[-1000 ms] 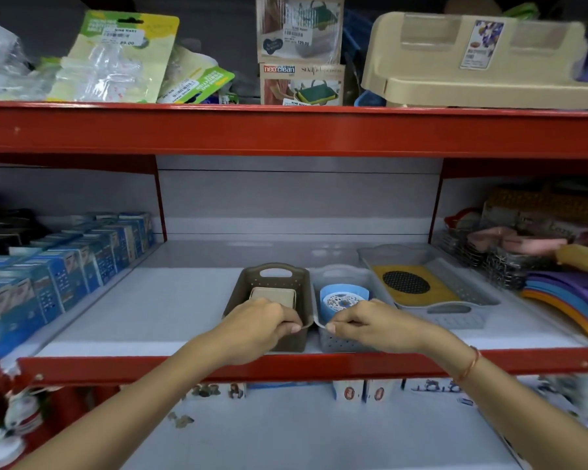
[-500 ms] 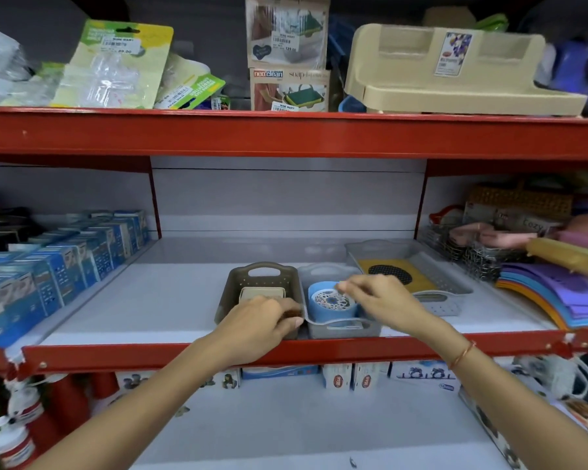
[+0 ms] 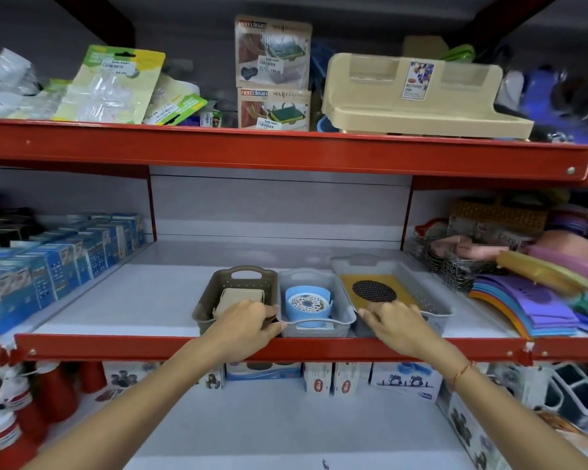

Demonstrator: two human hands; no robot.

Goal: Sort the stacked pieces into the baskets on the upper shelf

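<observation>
Three baskets stand side by side at the front of the white shelf. The brown basket [image 3: 218,286] holds a beige square piece [image 3: 242,296]. The small grey basket [image 3: 340,293] holds a blue round piece [image 3: 308,307] with a patterned top. The larger grey basket [image 3: 418,283] holds a yellow flat piece [image 3: 401,293] with a black mesh oval. My left hand [image 3: 243,329] grips the brown basket's front rim. My right hand [image 3: 399,329] rests on the large grey basket's front edge, fingers spread over the yellow piece.
Blue boxes [image 3: 48,266] fill the shelf's left side. Wire baskets and coloured plastic pieces [image 3: 523,300] crowd the right. The red shelf lip [image 3: 150,347] runs below the baskets. A beige rack [image 3: 418,93] and packets sit on the shelf above; small boxes stand on the shelf below.
My right hand has moved right, from the small grey basket to the front of the large grey basket. My left hand has stayed on the brown basket.
</observation>
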